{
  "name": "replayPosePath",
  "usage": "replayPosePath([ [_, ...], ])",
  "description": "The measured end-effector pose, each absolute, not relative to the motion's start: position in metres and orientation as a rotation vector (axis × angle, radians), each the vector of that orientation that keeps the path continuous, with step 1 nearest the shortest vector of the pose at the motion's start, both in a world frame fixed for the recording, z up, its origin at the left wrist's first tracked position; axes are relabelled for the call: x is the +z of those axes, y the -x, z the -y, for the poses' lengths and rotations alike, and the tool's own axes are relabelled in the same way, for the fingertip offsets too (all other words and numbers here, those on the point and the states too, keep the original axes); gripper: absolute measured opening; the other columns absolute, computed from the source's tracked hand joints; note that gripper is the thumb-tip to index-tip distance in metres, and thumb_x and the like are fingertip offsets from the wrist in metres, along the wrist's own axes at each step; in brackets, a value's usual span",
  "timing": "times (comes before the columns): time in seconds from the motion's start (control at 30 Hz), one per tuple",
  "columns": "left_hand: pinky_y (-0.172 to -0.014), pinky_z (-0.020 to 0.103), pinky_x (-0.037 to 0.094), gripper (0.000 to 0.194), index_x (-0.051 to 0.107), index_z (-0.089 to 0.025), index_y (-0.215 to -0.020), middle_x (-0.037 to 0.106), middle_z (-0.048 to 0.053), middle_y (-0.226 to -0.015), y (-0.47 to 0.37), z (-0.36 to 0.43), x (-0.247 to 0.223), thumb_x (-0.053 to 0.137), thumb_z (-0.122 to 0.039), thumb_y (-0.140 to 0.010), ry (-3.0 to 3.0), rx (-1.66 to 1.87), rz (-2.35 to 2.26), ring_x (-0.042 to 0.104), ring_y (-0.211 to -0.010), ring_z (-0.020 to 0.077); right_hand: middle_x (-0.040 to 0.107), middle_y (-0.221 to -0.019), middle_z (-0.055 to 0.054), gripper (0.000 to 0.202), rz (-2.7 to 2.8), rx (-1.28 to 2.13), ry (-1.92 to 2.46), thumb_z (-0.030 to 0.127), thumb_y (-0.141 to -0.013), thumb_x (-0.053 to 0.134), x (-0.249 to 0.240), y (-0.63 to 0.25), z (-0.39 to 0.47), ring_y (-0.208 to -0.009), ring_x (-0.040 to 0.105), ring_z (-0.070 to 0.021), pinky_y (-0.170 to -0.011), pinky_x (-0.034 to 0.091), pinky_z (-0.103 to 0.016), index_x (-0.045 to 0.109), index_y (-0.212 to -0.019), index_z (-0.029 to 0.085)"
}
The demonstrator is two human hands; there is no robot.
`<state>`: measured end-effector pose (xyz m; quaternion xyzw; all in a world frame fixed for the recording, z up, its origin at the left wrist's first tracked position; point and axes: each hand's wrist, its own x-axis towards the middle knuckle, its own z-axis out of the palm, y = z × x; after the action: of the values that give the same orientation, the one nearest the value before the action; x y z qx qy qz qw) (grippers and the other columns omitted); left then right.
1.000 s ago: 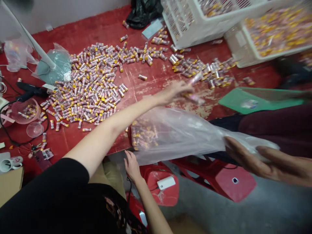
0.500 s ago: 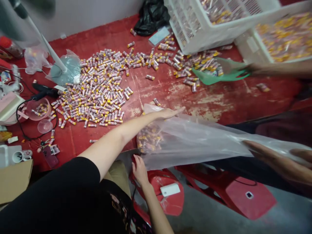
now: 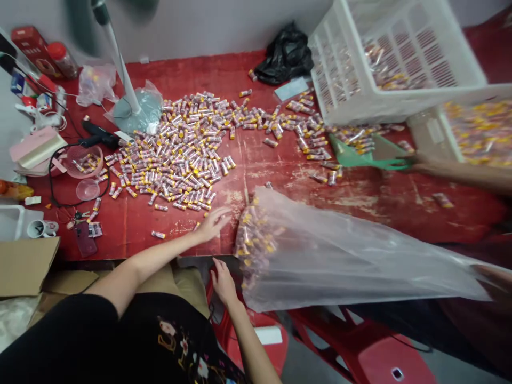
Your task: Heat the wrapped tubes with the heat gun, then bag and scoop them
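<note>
My left hand reaches over the red table with its fingers apart and nothing visible in them. A large pile of small pink tubes with yellow ends lies beyond it. Below the table's front edge, my right hand is open, its fingers loosely bent. To the right of both hands, a long clear plastic bag hangs partly over the edge, with many tubes gathered in its left end. Another person's hand is at the bag's far right end.
Another person's hand grips a green scoop among tubes. White crates stand at the back right. A lamp and a pink basket are left. Red stools stand below the table.
My left hand has drawn back leftward off the bag onto the table beside it. The bag's filled end now shows uncovered. The view has shifted, and the scoop remains among the tubes.
</note>
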<state>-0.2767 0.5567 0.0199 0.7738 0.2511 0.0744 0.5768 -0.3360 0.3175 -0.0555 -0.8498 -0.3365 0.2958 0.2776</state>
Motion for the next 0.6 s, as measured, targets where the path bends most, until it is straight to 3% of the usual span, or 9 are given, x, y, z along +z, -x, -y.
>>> replayPosePath([
  [0.13,-0.119,0.039,0.041,0.036,0.07,-0.021,-0.122,0.067,0.008,-0.136,0.451,-0.604,0.022,0.059,-0.035,-0.091,-1.861,0.094,-1.032,0.059,-0.132,0.0223,0.062,-0.126,-0.017,0.047,0.928,0.798,2.232,0.021,-0.09,0.044,-0.06,0.334,-0.327,-0.113,0.064,-0.0269,-0.1,0.056,-0.044,0.061,-0.133,0.015],
  [0.27,-0.122,0.037,0.035,0.033,0.066,-0.036,-0.116,0.068,-0.011,-0.133,0.586,-0.645,0.033,0.057,-0.032,-0.085,-1.867,0.044,-1.459,0.055,-0.136,0.0208,0.065,-0.12,-0.017,0.047,0.836,0.687,2.211,0.026,-0.085,0.049,-0.055,0.289,-0.353,-0.112,0.064,-0.0277,-0.1,0.055,-0.046,0.062,-0.128,0.013],
  [0.33,-0.124,0.036,0.033,0.036,0.063,-0.04,-0.118,0.066,-0.015,-0.135,0.625,-0.66,0.03,0.054,-0.034,-0.084,-1.869,0.045,-1.582,0.051,-0.14,0.0188,0.064,-0.121,-0.019,0.053,0.737,0.582,2.216,0.03,-0.083,0.05,-0.045,0.248,-0.369,-0.11,0.063,-0.0281,-0.1,0.054,-0.048,0.059,-0.131,0.01],
  [0.5,-0.124,0.032,0.032,0.049,0.055,-0.029,-0.135,0.054,0.004,-0.15,0.643,-0.675,-0.006,0.05,-0.037,-0.087,-1.884,0.102,-1.641,0.045,-0.146,0.0184,0.064,-0.119,-0.02,0.069,0.446,0.303,2.226,0.045,-0.083,0.054,0.01,0.136,-0.387,-0.097,0.064,-0.0236,-0.091,0.056,-0.044,0.047,-0.142,0.01],
  [0.6,-0.124,0.035,0.033,0.055,0.049,-0.026,-0.142,0.05,0.009,-0.152,0.618,-0.674,-0.029,0.052,-0.037,-0.088,-1.843,0.087,-1.62,0.041,-0.149,0.0202,0.063,-0.118,-0.019,0.074,0.333,0.165,2.224,0.052,-0.082,0.058,0.058,0.096,-0.38,-0.091,0.062,-0.0206,-0.079,0.058,-0.036,0.047,-0.143,0.011],
])
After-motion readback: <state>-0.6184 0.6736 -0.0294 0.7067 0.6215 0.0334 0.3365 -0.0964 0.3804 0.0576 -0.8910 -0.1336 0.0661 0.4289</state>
